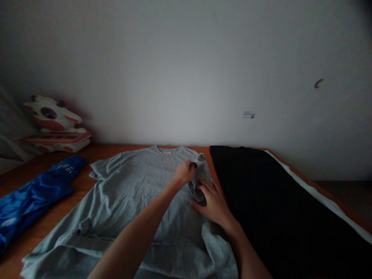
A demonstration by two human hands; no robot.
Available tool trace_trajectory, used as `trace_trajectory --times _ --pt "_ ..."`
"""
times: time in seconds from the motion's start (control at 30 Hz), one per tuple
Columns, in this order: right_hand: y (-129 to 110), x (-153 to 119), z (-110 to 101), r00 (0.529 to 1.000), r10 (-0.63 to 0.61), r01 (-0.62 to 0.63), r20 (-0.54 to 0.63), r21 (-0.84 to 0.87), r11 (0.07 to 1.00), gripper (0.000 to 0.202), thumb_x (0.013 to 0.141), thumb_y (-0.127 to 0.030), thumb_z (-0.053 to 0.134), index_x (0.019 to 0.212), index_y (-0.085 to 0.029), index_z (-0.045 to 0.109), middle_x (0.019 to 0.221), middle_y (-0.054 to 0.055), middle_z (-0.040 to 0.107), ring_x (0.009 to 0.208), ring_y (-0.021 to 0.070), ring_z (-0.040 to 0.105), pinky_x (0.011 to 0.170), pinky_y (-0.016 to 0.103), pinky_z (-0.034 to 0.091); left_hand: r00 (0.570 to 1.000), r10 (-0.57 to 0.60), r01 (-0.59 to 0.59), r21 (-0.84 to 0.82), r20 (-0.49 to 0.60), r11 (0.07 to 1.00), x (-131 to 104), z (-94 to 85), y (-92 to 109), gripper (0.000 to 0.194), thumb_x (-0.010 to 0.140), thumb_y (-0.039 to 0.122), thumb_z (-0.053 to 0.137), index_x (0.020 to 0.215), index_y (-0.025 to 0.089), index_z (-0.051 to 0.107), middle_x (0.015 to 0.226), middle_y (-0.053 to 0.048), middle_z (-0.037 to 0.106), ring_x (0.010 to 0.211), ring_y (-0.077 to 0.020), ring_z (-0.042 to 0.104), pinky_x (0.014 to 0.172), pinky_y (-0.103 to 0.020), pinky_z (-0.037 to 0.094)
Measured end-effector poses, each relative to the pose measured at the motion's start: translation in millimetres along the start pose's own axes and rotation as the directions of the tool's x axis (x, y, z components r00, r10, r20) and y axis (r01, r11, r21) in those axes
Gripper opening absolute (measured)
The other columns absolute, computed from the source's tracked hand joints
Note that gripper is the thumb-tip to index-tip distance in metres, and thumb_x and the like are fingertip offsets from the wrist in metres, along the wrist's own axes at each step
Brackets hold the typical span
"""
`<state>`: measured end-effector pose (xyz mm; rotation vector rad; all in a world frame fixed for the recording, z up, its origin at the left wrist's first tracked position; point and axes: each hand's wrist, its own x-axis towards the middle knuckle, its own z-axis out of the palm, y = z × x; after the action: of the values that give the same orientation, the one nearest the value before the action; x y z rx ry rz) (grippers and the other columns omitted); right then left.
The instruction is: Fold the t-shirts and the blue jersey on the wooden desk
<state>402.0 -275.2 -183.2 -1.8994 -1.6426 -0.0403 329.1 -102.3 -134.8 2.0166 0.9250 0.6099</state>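
A grey T-shirt lies spread on the orange-brown surface, its collar towards the wall and its lower part rumpled near me. My left hand is closed on the edge of the shirt's right-side sleeve, which is lifted and folded inward. Just below and to the right, my right hand is at the same sleeve, with thumb and fingers curved around the sleeve opening and cloth between them. The sleeve on the left lies loosely outward.
Right of the shirt lies black cloth with a white strip along its far side. Blue shiny clothing lies at the left. A cow-shaped toy keyboard stands at the back left. A wall rises behind, bearing a small label.
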Motion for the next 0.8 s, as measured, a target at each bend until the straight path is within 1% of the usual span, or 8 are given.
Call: trace_trajectory --times 0.1,0.2,0.33,0.4,0.47,0.57,0.63,0.8 --pt "0 -1 1 0.999 0.011 -0.011 -0.048 0.001 1.000 0.041 0.082 -0.039 0.077 0.117 -0.022 0.064 0.138 0.015 0.062 0.131 0.0328 0.056 0.113 0.054 0.040 0.989 -0.120 0.106 -0.143 -0.090 0.984 -6 -21.8 -26 0.029 0.096 0.035 0.039 0.084 0.021 0.060 0.073 -0.007 0.067 0.081 -0.0239 0.071 0.075 -0.036 0.057" --pt "1 0 -1 0.997 0.003 -0.002 -0.080 0.015 1.000 0.044 0.079 -0.037 0.079 0.117 -0.021 0.064 0.133 0.015 0.065 0.126 0.0325 0.059 0.108 0.050 0.046 0.965 -0.210 0.169 -0.240 -0.157 0.956 -12 -40.8 -45 0.037 0.099 0.040 0.028 0.084 0.021 0.056 0.067 -0.005 0.062 0.069 -0.0207 0.069 0.066 -0.033 0.057" --pt "-2 2 -9 0.994 0.002 0.000 -0.106 0.020 1.000 0.039 0.080 -0.040 0.078 0.112 -0.022 0.065 0.126 0.013 0.066 0.120 0.0317 0.061 0.105 0.049 0.046 0.949 -0.192 0.136 -0.226 -0.250 0.965 7 -48.1 -43 0.030 0.097 0.044 0.038 0.091 0.021 0.056 0.082 -0.006 0.065 0.083 -0.0211 0.068 0.074 -0.033 0.057" --pt "-4 1 -16 0.993 0.028 -0.025 -0.114 0.023 0.999 0.025 0.087 -0.036 0.070 0.108 -0.023 0.065 0.119 0.010 0.068 0.115 0.0291 0.062 0.101 0.047 0.045 0.965 -0.119 0.084 -0.156 -0.235 0.984 25 -42.2 -32 0.018 0.090 0.038 0.055 0.094 0.020 0.059 0.093 -0.007 0.068 0.093 -0.0222 0.067 0.083 -0.033 0.055" --pt "-4 0 -23 0.994 0.063 -0.061 -0.088 0.025 0.998 0.022 0.085 -0.022 0.063 0.107 -0.023 0.064 0.114 0.008 0.067 0.111 0.0273 0.062 0.097 0.045 0.045 0.985 -0.036 0.026 -0.064 -0.166 0.998 46 -30.6 -18 0.014 0.083 0.030 0.066 0.092 0.020 0.063 0.101 -0.008 0.071 0.102 -0.0239 0.066 0.092 -0.034 0.051" --pt "-2 -5 -32 0.997 0.073 -0.073 0.000 0.015 0.997 0.046 0.068 -0.008 0.059 0.112 -0.023 0.063 0.118 0.008 0.063 0.114 0.0279 0.058 0.098 0.044 0.043 0.998 0.031 -0.027 0.070 -0.051 0.997 72 -6.4 -2 0.014 0.080 0.028 0.073 0.091 0.021 0.068 0.111 -0.011 0.073 0.115 -0.0279 0.063 0.103 -0.036 0.045" --pt "2 -8 -35 0.997 0.075 -0.075 0.031 -0.005 0.997 0.054 0.064 -0.007 0.058 0.114 -0.023 0.062 0.120 0.009 0.061 0.115 0.0281 0.056 0.100 0.044 0.041 0.999 0.035 -0.036 0.147 0.004 0.989 86 10.4 3 0.017 0.083 0.032 0.072 0.095 0.020 0.070 0.116 -0.013 0.072 0.122 -0.0314 0.060 0.108 -0.040 0.042" --pt "14 -8 -33 0.991 0.137 -0.136 0.009 -0.074 0.988 0.031 0.078 -0.008 0.056 0.104 -0.023 0.065 0.106 0.007 0.066 0.102 0.0259 0.059 0.090 0.040 0.042 0.995 0.003 -0.030 0.253 0.104 0.967 111 38.8 -2 0.025 0.090 0.035 0.069 0.101 0.013 0.071 0.117 -0.020 0.071 0.126 -0.0410 0.057 0.108 -0.053 0.041"
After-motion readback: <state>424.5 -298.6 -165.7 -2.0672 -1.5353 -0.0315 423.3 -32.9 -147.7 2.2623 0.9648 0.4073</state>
